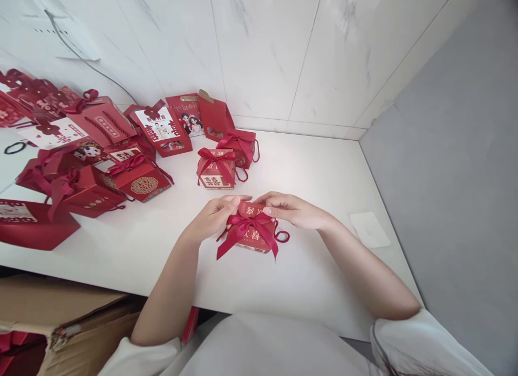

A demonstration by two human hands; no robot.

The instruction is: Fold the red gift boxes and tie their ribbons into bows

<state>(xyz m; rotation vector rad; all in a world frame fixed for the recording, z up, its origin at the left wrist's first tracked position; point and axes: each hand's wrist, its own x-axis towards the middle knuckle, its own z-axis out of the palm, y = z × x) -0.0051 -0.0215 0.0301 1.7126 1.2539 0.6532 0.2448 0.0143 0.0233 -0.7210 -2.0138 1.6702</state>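
Note:
Between my two hands sits a small red gift box (pixel 259 237) with a crimson ribbon bow (pixel 246 223) tied on its top and a cord handle (pixel 282 236) looping out at the right. My left hand (pixel 218 214) grips the box's far left edge, thumb on the top. On the far right edge, my right hand (pixel 289 209) pinches the box with its thumb on the top face and its fingers behind. The box's far side is hidden from me. Just beyond stands a similar gift box (pixel 216 168) with its own bow.
Red boxes and bags crowd the left, including a box with a round gold emblem (pixel 144 185). A white paper (pixel 370 229) lies at the right of the white table (pixel 324 279). A tiled wall (pixel 263 52) rises behind; a cardboard box (pixel 60 306) stands at lower left.

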